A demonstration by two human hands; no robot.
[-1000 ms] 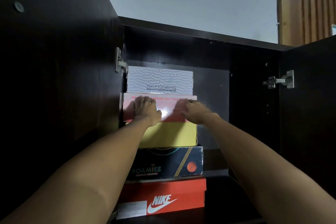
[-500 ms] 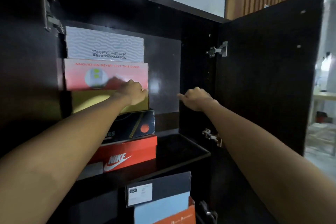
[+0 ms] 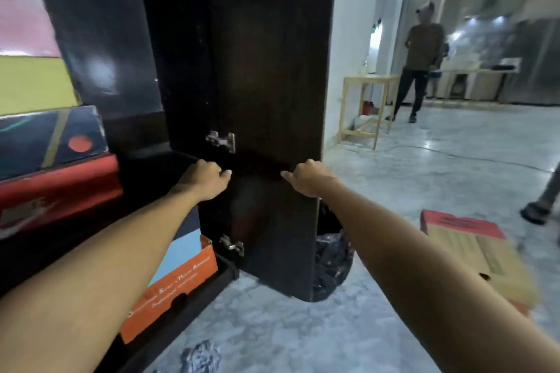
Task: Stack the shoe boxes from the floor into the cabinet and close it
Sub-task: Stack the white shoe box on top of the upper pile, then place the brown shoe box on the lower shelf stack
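Note:
The dark cabinet's right door (image 3: pixel 269 70) stands open in front of me. My left hand (image 3: pixel 206 179) and my right hand (image 3: pixel 306 179) are both loosely curled before its inner face and hold nothing. The right hand is close to the door's outer edge; contact cannot be made out. On the upper shelf at left is a stack of shoe boxes: pink (image 3: pixel 24 24), yellow (image 3: pixel 33 82), dark (image 3: pixel 45 136) and red Nike (image 3: pixel 54 191). Below lie a light blue box (image 3: pixel 178 251) and an orange box (image 3: pixel 175 285). A brown and red box (image 3: pixel 472 251) lies on the floor at right.
A black plastic bag (image 3: pixel 330 263) sits behind the open door. A wooden table (image 3: pixel 366 100) stands by the white wall. One person (image 3: pixel 421 60) stands at the back, and another person's foot (image 3: pixel 536 212) shows at the right edge. The floor is grey marble.
My view has swung right and down, from the stacked boxes to the right door. Both hands left the pink box and moved right, in front of the door.

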